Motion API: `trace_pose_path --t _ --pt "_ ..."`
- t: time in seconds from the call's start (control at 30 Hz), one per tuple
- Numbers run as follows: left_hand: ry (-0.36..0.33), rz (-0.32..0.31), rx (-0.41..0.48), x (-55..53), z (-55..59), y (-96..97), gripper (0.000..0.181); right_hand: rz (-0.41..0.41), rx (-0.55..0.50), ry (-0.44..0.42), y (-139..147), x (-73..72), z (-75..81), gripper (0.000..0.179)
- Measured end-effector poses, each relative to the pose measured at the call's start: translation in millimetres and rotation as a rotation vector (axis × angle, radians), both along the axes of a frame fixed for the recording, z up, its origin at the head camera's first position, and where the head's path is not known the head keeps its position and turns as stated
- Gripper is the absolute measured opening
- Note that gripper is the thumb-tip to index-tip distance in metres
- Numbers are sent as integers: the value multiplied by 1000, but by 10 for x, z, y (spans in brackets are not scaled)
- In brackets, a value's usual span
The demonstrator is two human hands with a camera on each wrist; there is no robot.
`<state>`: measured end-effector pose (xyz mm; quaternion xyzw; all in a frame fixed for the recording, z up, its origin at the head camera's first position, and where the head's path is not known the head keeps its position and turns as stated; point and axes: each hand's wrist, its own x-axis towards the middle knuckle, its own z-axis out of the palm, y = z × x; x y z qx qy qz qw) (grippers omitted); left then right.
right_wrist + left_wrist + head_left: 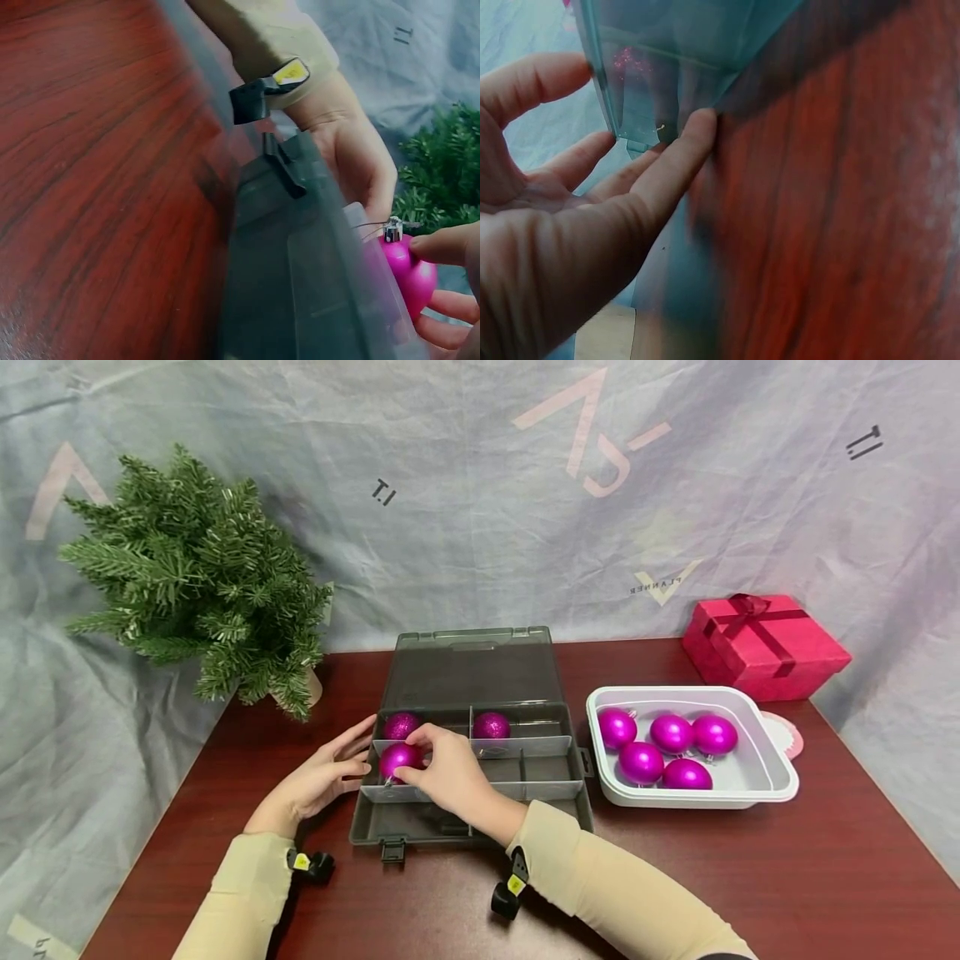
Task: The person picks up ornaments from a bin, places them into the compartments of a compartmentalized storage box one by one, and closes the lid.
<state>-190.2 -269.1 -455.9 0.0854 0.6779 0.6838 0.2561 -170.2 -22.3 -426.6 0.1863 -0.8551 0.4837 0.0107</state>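
Observation:
A dark translucent divided box [472,817] lies with its lid raised at the back. My right hand [452,777] pinches a smooth magenta Christmas ball [397,762] between thumb and fingers, in the left middle compartment. The ball's silver cap [392,229] and wire loop show in the right wrist view. Fingertips of my left hand [321,781] touch the box's left side, the fingers fairly straight. Two glittery magenta balls sit in the back row, one glittery ball [401,725] on the left, another glittery ball [491,726] right of the divider.
A white tub [611,789] with several smooth magenta balls [641,763] stands right of the box. Behind it is a red gift box [772,647] with a bow, beside a pink-and-white round item [783,735]. A small artificial fir tree [202,577] stands at the back left.

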Motion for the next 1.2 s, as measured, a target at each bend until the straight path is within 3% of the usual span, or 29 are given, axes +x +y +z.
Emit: trace_pose_path --t 0.13,0.3,0.5,0.7,0.9,1.1,1.2 --pt "-1 -8 7 -14 -9 11 84 10 60 49 1 15 -30 31" --pt "-7 -13 10 -17 -19 18 84 50 32 53 73 34 -5 27" --pt "-10 -9 8 -16 -28 24 86 93 -145 12 347 62 110 21" --pt "0 -7 8 13 -8 -11 85 64 -323 -27 904 63 361 19" --pt "22 -16 -1 49 6 -34 83 -116 -358 10 1702 87 545 26" --pt "29 -34 5 32 6 1 83 -473 -303 48 2566 156 567 31" --pt "33 -37 3 34 6 -1 82 -638 -252 -5 2894 185 541 31"
